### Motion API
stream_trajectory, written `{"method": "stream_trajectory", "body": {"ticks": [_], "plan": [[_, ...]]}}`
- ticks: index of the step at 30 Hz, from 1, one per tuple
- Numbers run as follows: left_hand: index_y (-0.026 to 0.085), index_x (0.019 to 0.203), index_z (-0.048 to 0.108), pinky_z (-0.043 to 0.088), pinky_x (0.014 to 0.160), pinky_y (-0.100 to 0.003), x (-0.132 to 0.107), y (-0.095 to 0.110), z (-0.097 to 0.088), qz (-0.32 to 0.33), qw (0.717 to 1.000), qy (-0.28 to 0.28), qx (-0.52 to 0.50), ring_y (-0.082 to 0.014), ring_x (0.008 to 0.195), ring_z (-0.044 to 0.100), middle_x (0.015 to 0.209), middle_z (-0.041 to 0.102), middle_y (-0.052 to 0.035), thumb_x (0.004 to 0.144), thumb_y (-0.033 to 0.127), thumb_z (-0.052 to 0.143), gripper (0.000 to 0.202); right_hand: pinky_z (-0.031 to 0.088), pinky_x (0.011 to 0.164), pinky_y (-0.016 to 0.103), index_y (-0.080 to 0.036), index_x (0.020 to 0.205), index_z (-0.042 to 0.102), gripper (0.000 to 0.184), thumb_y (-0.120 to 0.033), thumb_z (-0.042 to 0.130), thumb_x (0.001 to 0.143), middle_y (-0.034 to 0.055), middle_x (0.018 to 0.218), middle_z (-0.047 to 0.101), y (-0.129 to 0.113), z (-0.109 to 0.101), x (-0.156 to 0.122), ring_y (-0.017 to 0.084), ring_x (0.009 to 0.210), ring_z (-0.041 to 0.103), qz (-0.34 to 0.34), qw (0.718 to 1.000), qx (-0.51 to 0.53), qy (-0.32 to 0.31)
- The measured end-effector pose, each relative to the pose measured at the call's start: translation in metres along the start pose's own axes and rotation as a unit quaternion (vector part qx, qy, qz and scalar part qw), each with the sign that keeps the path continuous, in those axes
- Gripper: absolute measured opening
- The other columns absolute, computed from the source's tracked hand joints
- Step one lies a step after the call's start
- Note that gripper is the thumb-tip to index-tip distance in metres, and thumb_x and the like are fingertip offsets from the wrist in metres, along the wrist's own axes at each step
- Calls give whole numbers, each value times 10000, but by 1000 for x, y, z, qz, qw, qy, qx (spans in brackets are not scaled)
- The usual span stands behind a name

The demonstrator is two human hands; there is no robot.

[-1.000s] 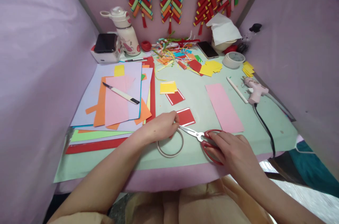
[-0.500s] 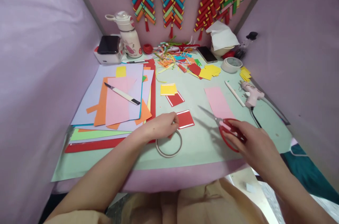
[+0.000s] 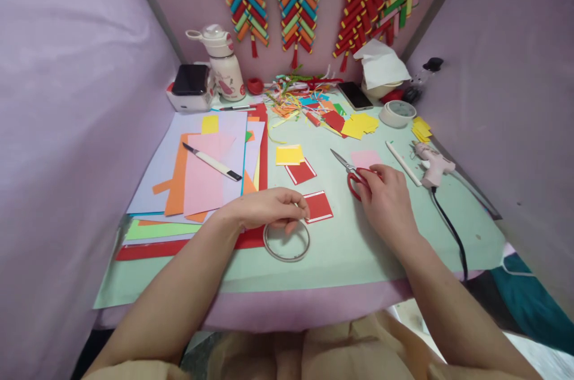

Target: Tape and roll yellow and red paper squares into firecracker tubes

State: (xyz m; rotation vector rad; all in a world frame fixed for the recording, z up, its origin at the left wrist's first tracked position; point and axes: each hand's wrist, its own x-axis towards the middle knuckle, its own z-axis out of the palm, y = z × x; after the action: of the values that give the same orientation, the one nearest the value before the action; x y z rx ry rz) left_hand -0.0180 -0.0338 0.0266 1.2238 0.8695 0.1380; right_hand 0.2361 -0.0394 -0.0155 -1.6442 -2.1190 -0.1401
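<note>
My right hand (image 3: 386,203) is closed on the red-handled scissors (image 3: 354,179), low over a pink paper strip (image 3: 365,159). Their blades point to the upper left and look nearly together. My left hand (image 3: 275,207) is loosely curled with its fingers a little apart, its fingertips at the left edge of a red paper rectangle (image 3: 319,206). White strips run along two edges of that rectangle. A narrow tape roll (image 3: 287,259) lies just below the left fingers, partly covered by them. Above are a second red rectangle (image 3: 301,172) and a yellow one (image 3: 288,155), both with white strips.
At left lies a stack of coloured paper (image 3: 152,158) with a craft knife (image 3: 213,164) on top. A glue gun (image 3: 433,164), a white stick (image 3: 403,163) and a wide tape roll (image 3: 397,114) are at right. Behind are paper scraps (image 3: 296,99), a bottle (image 3: 226,72) and a phone (image 3: 355,96).
My right hand has moved left and away from me with the scissors, now covering part of the pink strip. My left hand's fingers have loosened from a tighter pinch. The view has shifted slightly.
</note>
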Motion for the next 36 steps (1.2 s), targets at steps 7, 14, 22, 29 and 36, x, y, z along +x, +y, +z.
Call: {"method": "stream_trajectory", "body": {"ticks": [7,14,22,29,36], "plan": [[156,899,551,122,383,-173,-4,1,-17,33,989,79,-120,-8,363,185,530,495,42,806,299,558,171,452,882,400,-186,1183,555,311,-175,399,915,110,1145,589,-61,-9,-47,231,1052,532,-155,969,141,-129],[150,884,551,133,370,-159,-6,3,-21,68,980,111,-150,2,355,190,526,474,51,827,260,536,125,391,866,399,-220,1204,543,312,-209,417,919,96,1182,578,-68,-8,-52,234,1083,512,-160,971,58,-168],[135,881,560,133,357,-143,-7,2,-24,93,972,145,-158,5,364,176,548,470,47,832,254,537,130,342,955,449,-210,1191,543,360,-383,530,876,115,1384,453,-66,-14,-67,279,1293,362,-183,960,114,-181],[120,879,562,142,354,-127,-5,1,-24,103,967,152,-177,8,365,196,548,468,47,836,221,537,113,413,944,442,-178,1178,546,295,-174,509,886,93,1127,659,-54,-14,-97,226,1098,558,-268,934,204,-120],[128,886,572,127,349,-132,-2,-3,-26,103,967,149,-177,11,360,199,556,484,41,829,235,559,122,516,781,325,-219,989,622,222,-88,505,852,59,981,688,-47,-37,-76,189,939,629,-106,927,359,0]]}}
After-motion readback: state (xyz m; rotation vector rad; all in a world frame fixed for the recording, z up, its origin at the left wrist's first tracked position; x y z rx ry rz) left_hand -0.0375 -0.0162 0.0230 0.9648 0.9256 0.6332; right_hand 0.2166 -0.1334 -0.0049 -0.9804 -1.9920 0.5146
